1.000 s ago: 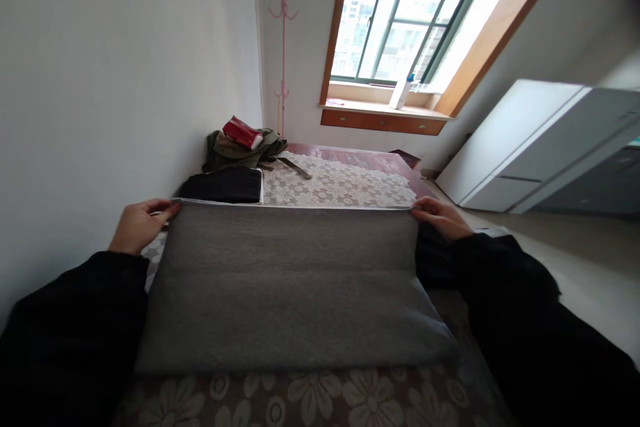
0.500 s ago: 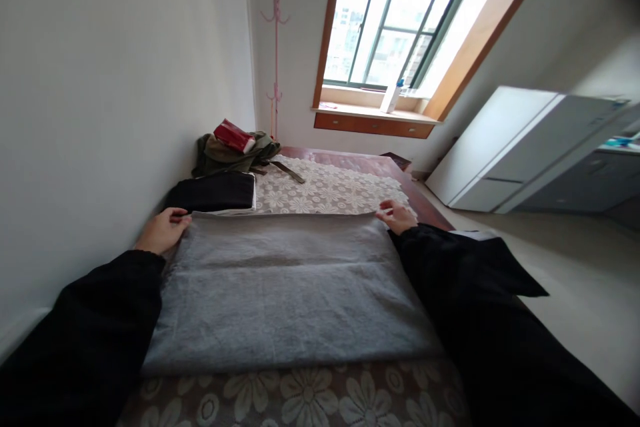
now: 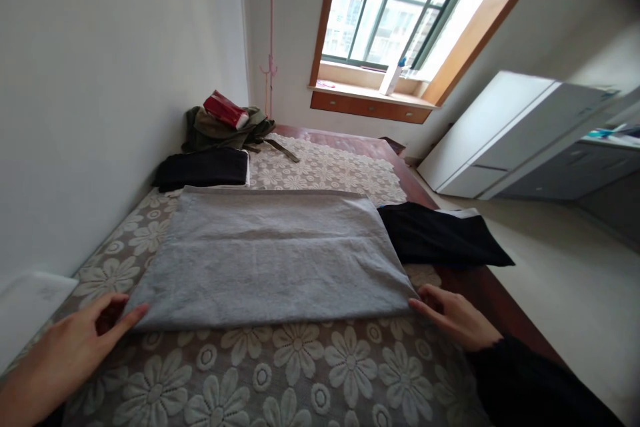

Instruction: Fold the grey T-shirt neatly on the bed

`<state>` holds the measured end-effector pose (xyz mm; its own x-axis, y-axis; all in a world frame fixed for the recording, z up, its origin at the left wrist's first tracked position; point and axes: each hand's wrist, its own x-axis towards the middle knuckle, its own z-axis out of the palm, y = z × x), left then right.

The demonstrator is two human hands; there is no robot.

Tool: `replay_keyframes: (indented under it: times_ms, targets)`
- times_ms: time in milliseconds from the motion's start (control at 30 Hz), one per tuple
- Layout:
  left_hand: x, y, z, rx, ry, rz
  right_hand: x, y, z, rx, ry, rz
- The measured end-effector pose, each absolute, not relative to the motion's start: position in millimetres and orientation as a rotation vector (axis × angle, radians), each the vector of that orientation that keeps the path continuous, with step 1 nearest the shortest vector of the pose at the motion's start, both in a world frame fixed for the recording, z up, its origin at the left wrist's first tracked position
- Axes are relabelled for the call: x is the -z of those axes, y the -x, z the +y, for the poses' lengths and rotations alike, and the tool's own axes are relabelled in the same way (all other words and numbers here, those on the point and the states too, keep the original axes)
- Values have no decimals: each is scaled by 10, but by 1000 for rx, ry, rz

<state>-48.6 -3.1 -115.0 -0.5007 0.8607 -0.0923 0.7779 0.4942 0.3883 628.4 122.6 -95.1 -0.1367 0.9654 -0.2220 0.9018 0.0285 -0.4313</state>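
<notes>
A grey cloth (image 3: 280, 260), folded into a wide rectangle with a crease across it, lies flat on a flower-patterned lace tablecloth (image 3: 300, 373). At its near left corner is my left hand (image 3: 85, 340), thumb stretched along the edge and fingers apart from it. My right hand (image 3: 455, 313) has thumb and forefinger together at the near right corner, pinching the cloth's edge. Beside the cloth on the right lies a folded black garment (image 3: 440, 233), with something white showing behind it.
Toward the wall are a black folded cloth (image 3: 203, 168), a dark green bag (image 3: 195, 130) and a red packet (image 3: 225, 110). A pink coat stand (image 3: 271, 20) rises behind the table. A white fridge (image 3: 490, 133) stands right. Something white (image 3: 35, 300) juts in at left.
Both hands have let go of the cloth's far corners and come back to its near corners. The view has tilted down, and the black garment at right is now uncovered by my arm.
</notes>
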Motion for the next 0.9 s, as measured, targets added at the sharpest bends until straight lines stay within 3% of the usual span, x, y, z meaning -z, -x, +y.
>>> replay_keyframes:
  times_ms: [233,900]
  targets:
    - [785,232,-57,-859,-1091,2263,1032,-6319,1241,-836,1795,-1952]
    - [986,332,-200,-633,-1133,2562,1102,-6376,1131,-756,1923,-2124]
